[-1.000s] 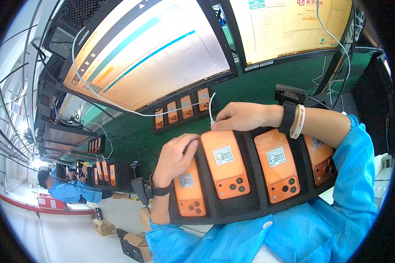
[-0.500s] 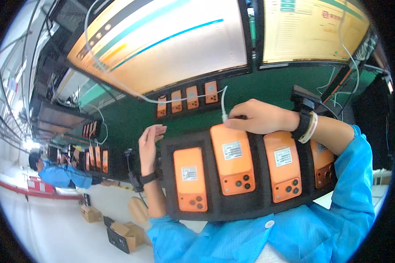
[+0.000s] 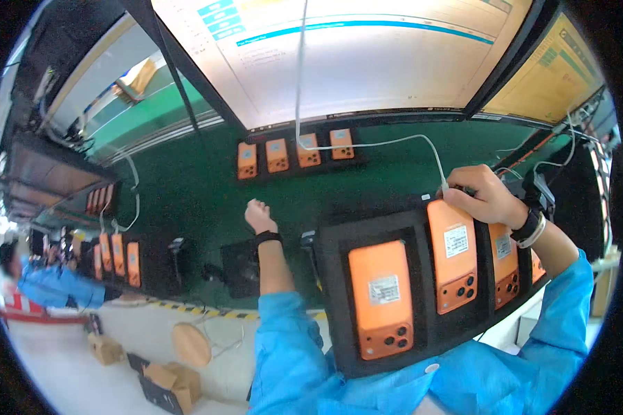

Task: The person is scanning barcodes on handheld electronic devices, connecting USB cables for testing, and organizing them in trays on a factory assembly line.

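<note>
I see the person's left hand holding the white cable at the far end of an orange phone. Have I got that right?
Not quite: the head view shows the right hand, not the left, holding the white cable at the far end of an orange phone. The left hand is off to the left, apart from that phone.
</note>
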Demonstrator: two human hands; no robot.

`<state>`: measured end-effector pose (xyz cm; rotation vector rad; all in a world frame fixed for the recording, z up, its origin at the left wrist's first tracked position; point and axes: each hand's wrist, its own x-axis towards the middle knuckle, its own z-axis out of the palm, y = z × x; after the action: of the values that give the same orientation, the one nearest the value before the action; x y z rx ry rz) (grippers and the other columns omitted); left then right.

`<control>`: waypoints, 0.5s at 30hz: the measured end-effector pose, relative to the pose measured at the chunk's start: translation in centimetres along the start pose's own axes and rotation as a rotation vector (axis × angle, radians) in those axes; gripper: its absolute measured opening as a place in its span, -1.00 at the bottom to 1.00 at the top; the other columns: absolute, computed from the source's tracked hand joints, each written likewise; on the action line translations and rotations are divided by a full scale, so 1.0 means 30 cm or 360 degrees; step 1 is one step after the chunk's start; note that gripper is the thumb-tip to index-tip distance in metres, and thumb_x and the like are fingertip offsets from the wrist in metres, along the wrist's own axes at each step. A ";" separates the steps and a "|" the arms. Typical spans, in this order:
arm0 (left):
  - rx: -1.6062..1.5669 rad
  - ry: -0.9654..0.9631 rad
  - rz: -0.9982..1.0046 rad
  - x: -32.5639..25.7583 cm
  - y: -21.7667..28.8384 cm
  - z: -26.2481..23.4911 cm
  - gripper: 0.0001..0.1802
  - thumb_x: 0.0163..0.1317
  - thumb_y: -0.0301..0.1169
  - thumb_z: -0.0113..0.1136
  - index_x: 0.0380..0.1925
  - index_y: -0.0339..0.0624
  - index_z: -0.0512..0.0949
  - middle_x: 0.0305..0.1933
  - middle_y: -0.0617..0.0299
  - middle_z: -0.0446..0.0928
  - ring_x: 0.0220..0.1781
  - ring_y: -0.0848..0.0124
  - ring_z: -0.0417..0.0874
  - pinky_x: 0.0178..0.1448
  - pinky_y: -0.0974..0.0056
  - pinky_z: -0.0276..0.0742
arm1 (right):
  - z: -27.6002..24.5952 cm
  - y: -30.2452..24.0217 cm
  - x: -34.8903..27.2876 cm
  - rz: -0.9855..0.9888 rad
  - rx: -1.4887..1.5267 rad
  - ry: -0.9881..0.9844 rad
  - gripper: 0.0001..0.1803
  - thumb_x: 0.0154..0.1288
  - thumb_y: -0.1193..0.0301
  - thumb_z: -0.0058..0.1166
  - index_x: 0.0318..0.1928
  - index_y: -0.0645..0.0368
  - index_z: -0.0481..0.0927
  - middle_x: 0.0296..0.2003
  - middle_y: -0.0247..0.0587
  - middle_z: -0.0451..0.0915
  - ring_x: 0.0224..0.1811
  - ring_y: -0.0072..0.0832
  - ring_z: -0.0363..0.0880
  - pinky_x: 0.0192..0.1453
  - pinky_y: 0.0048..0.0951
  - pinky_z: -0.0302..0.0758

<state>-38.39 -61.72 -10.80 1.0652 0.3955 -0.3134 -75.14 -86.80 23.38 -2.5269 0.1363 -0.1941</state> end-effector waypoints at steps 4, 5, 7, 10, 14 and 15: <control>0.0172 0.0243 0.0099 0.138 -0.049 0.084 -0.87 0.30 -0.40 -0.03 -0.46 -0.09 0.35 -0.42 0.27 0.33 -0.44 0.44 0.25 -0.28 0.28 0.26 | 0.007 0.022 -0.049 0.0204 -0.0084 0.0117 -0.68 0.37 0.29 0.06 -0.40 0.31 0.58 -0.53 -0.01 0.54 -0.50 -0.12 0.52 -0.39 -0.27 0.43; 0.0437 0.0273 0.0466 0.271 -0.050 -0.066 -0.87 0.27 -0.41 -0.01 -0.45 -0.18 0.37 -0.39 0.24 0.34 -0.39 0.39 0.29 -0.22 0.24 0.30 | 0.020 -0.001 -0.014 0.0161 -0.0002 0.0119 -0.66 0.39 0.26 0.03 -0.40 0.31 0.57 -0.54 -0.03 0.53 -0.52 -0.14 0.50 -0.39 -0.29 0.42; 0.0657 0.0352 0.0665 0.301 -0.081 -0.013 -0.71 0.28 -0.39 0.04 -0.16 -0.46 0.49 -0.04 -0.07 0.51 -0.08 0.13 0.52 0.07 0.15 0.40 | 0.028 0.001 -0.025 0.0304 0.0056 0.0153 -0.60 0.43 0.21 -0.04 -0.40 0.31 0.57 -0.54 -0.11 0.55 -0.50 -0.30 0.51 -0.38 -0.34 0.42; 0.1128 -0.0048 0.0802 0.265 -0.103 0.021 -0.70 0.30 -0.38 0.04 -0.14 -0.44 0.52 -0.01 -0.08 0.51 0.02 0.05 0.54 0.17 0.12 0.40 | 0.002 0.017 -0.076 0.0631 0.0275 0.0469 -0.48 0.50 0.10 -0.14 -0.38 0.31 0.61 -0.46 -0.26 0.61 -0.37 -0.52 0.53 -0.22 -0.42 0.46; 0.1503 -0.0856 0.0826 -0.027 -0.071 -0.024 -0.71 0.29 -0.41 0.07 -0.05 -0.36 0.52 0.02 -0.06 0.50 0.04 0.08 0.56 0.16 0.14 0.44 | -0.116 0.051 -0.244 0.0899 0.0506 0.0914 -0.55 0.53 0.15 -0.16 -0.25 0.30 0.61 -0.35 -0.27 0.62 -0.29 -0.55 0.54 -0.12 -0.53 0.43; 0.1545 -0.0949 0.0791 -0.088 -0.059 -0.048 -0.71 0.30 -0.42 0.07 -0.05 -0.37 0.52 0.01 -0.05 0.50 0.03 0.11 0.56 0.15 0.16 0.45 | -0.159 0.062 -0.292 0.0922 0.0510 0.0986 -0.58 0.53 0.17 -0.15 -0.20 0.30 0.61 -0.33 -0.29 0.62 -0.29 -0.57 0.53 -0.13 -0.55 0.43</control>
<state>-41.72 -61.08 -11.58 1.8794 -0.6309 -0.3613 -84.65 -89.73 25.25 -1.9362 0.9770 -0.6891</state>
